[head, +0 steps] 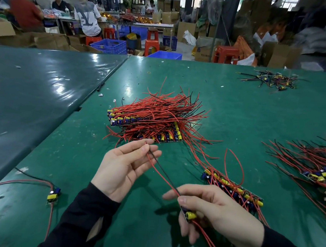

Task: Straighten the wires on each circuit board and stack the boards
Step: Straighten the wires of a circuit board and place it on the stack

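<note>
My right hand (215, 211) grips a small circuit board (188, 214) with a yellow and a blue part. A red and a black wire (163, 173) run taut from that board up to my left hand (127, 166), which pinches their far ends between the fingertips. More red wires trail from the board down past my right wrist. A big stack of boards (148, 121) with many red and black wires fanned to the right lies on the green table just beyond my left hand. A row of boards (233, 189) lies right of my right hand.
A single board (53, 195) with red and black wires lies at the near left. Another heap of boards (325, 176) sits at the right edge and a small tangled pile (271, 80) at the far right. A seam (110, 77) divides two table mats. People work at far tables.
</note>
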The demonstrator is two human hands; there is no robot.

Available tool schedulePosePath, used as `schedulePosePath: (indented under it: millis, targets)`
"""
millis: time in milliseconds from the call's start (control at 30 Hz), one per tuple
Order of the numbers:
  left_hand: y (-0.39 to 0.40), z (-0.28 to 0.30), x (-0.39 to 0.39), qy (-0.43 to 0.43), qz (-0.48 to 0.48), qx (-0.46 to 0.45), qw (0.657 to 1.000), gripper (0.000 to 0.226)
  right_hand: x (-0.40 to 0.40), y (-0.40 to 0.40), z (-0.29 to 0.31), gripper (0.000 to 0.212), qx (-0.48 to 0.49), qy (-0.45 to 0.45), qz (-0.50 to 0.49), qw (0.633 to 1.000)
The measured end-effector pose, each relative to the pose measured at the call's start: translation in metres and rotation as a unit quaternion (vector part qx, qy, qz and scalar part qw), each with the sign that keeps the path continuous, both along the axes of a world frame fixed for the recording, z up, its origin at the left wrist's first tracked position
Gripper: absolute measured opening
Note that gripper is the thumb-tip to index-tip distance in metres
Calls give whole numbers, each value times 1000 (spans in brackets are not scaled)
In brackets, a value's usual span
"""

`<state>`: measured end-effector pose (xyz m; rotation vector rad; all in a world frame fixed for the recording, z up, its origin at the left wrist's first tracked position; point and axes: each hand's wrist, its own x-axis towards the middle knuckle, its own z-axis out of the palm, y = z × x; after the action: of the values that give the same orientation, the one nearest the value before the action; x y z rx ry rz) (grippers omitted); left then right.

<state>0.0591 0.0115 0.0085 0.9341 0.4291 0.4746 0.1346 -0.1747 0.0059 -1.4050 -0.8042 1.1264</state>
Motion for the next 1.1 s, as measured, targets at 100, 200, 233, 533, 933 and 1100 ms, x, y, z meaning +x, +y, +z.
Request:
schedulePosePath:
  millis: [100, 200, 233, 533, 933, 1100]
  targets:
    - [3, 3, -2, -23, -15, -25, 999, 18, -1, 0, 1, 25, 8, 20, 3, 1000]
    - [4, 5, -3, -39, -26, -54, 997, 18, 0, -2, 5, 30, 20, 45, 12, 999]
    - [3, 4, -3, -43, -25, -53, 997, 18, 1, -3, 6, 31, 20, 49, 17, 998]
    - [-28, -8, 3, -23, 95, 156, 983, 10, -5, 0, 1, 37, -113, -48, 25, 992]
    - [-19, 0, -2, 0, 73, 161, 984, 21, -6, 0, 0, 31, -78, -22, -24, 996]
    - [-12, 0, -1, -27, 33, -34, 998, 14, -4, 0, 1, 32, -44, 10, -63, 997]
